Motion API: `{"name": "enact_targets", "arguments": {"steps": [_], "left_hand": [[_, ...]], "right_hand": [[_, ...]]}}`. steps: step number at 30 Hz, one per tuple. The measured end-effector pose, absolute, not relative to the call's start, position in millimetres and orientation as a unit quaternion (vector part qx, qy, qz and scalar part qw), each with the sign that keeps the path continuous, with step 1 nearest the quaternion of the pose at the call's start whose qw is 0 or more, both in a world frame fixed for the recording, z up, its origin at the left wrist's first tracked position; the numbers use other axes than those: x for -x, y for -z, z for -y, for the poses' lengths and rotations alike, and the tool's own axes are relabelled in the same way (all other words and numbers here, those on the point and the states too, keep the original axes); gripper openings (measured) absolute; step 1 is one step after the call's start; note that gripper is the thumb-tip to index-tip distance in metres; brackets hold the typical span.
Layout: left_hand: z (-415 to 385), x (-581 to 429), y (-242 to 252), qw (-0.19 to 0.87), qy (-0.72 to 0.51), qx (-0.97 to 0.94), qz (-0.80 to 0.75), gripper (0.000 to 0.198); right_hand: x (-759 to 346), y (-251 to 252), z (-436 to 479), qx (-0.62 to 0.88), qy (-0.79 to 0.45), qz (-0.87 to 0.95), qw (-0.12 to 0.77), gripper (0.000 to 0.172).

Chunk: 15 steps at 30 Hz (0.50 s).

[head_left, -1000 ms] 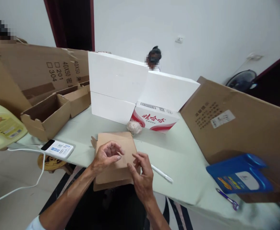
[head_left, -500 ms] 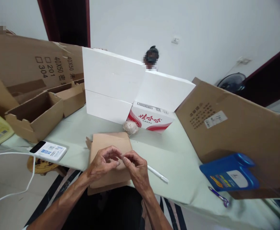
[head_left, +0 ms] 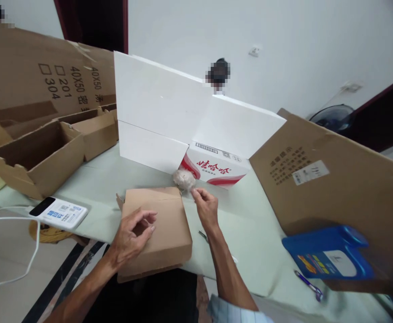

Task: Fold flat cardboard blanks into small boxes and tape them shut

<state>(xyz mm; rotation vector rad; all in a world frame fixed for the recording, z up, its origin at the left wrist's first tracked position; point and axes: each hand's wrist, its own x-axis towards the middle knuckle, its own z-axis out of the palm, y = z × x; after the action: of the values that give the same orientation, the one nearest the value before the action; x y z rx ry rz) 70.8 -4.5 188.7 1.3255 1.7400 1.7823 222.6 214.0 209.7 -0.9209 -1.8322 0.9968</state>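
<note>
A closed brown cardboard box (head_left: pixel 159 220) lies at the table's front edge before me. Over its left half is my left hand (head_left: pixel 134 235), thumb and fingers curved with a gap between them and nothing in them. Past the box's right side, my right hand (head_left: pixel 205 204) has thumb and forefinger pinched together; what they hold, if anything, is too small to make out. Just beyond those fingertips sits a whitish ball (head_left: pixel 183 179) that looks like wound string or crumpled film. A slim dark-tipped stick (head_left: pixel 203 236) is partly hidden under my right forearm.
White panels (head_left: pixel 159 103) stand behind a red and white carton (head_left: pixel 218 166). Open cardboard trays (head_left: pixel 41 166) and a white phone-like device (head_left: pixel 59 213) with a cable are at left. At right are a blue bottle (head_left: pixel 327 253), a purple pen (head_left: pixel 307 285) and a large cardboard sheet (head_left: pixel 300 179).
My hands have parted. The right one has moved forward and right to beside the whitish ball, while the left has shifted slightly left and down over the box. The view has turned slightly.
</note>
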Motion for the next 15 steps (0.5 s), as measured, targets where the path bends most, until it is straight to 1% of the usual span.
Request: {"name": "enact_targets", "arguments": {"steps": [3,7,11,15], "left_hand": [[17,-69,-190,0.107,-0.597,-0.512,-0.609,0.016],[30,-65,-195,0.085,-0.572,-0.538,-0.614,0.018],[42,-56,-193,0.048,-0.542,-0.573,-0.612,0.025],[54,-49,-185,0.044,-0.508,-0.595,-0.621,0.025]], "right_hand": [[-201,-195,-270,0.386,-0.377,0.730,0.419,0.039],[-181,-167,-317,0.418,-0.344,0.734,0.410,0.031],[-178,-141,-330,0.438,-0.308,0.740,0.408,0.025],[-178,-126,-331,0.433,-0.282,0.759,0.396,0.020]]}}
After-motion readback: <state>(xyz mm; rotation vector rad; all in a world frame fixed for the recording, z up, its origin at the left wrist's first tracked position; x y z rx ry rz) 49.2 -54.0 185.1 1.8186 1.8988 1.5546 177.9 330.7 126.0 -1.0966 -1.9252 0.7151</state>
